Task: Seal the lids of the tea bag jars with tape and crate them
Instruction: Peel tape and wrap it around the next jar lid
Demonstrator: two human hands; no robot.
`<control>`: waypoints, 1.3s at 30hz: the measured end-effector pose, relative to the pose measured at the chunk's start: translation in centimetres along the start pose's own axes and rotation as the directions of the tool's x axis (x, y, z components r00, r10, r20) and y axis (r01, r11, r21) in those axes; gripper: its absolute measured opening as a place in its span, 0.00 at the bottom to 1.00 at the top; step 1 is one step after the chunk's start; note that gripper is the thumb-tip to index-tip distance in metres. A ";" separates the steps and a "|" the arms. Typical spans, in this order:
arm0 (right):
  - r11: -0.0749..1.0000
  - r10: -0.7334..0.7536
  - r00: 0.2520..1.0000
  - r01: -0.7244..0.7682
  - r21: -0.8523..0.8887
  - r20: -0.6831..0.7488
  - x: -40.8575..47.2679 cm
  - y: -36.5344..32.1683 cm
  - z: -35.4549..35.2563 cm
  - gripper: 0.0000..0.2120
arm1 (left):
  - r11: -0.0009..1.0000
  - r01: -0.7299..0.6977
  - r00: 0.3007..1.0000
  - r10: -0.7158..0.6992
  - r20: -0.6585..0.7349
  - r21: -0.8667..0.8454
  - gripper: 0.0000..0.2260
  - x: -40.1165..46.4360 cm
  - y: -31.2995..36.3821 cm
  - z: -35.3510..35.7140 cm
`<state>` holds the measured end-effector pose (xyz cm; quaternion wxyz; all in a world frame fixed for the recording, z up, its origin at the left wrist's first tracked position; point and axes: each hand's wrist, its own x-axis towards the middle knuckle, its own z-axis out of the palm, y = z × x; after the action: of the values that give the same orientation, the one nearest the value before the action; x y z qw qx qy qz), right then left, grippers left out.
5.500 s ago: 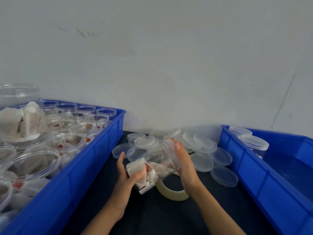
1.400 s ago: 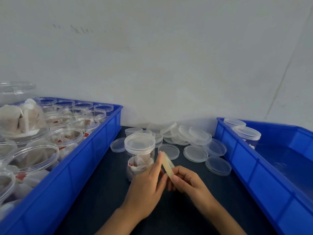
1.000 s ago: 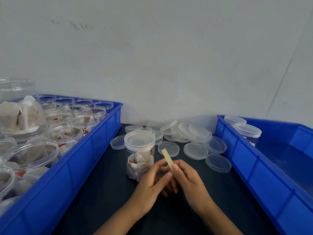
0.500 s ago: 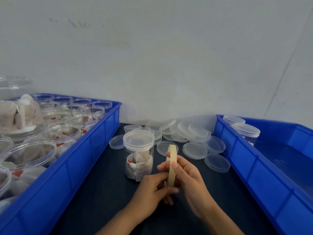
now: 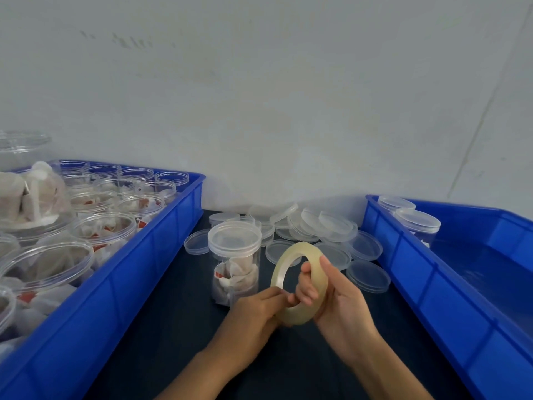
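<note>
tape roll [image 5: 300, 280] now turned face-on, between hands

Even, soft, diffuse light; faint shadows; slight overall softness; wide-angle bending at edges.

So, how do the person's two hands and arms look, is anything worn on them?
Both are bare. The left hand and the right hand show no gloves, and no rings can be seen on the fingers. Both forearms are uncovered down to the frame's lower edge: no sleeves, watch or wristband appear.
</note>
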<state>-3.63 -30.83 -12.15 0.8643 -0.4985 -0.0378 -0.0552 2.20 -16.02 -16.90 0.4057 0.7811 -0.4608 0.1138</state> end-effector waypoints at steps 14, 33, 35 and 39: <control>0.981 0.138 0.990 -0.138 0.135 0.006 0.4 -0.4 -0.3 0.13 | 0.994 0.028 0.999 -0.031 0.028 0.109 0.12 0.0 -0.2 -0.1; 0.981 0.118 0.989 -0.102 0.163 -0.089 0.8 0.8 -0.5 0.09 | 0.997 0.061 0.998 -0.062 0.023 0.040 0.09 0.1 -1.0 0.5; 0.978 0.125 0.990 -0.112 0.178 -0.064 0.8 0.8 -0.6 0.09 | 0.998 0.064 0.998 -0.065 0.026 0.025 0.08 0.1 -1.1 0.5; 0.977 0.141 0.988 -0.130 0.170 -0.056 0.9 0.7 -0.6 0.09 | 0.998 0.063 0.998 -0.063 0.025 0.015 0.09 0.0 -1.3 0.7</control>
<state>-2.65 -31.08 -12.96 0.9053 -0.4240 0.0211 -0.0098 3.12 -16.19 -18.03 0.3978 0.7993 -0.4403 0.0942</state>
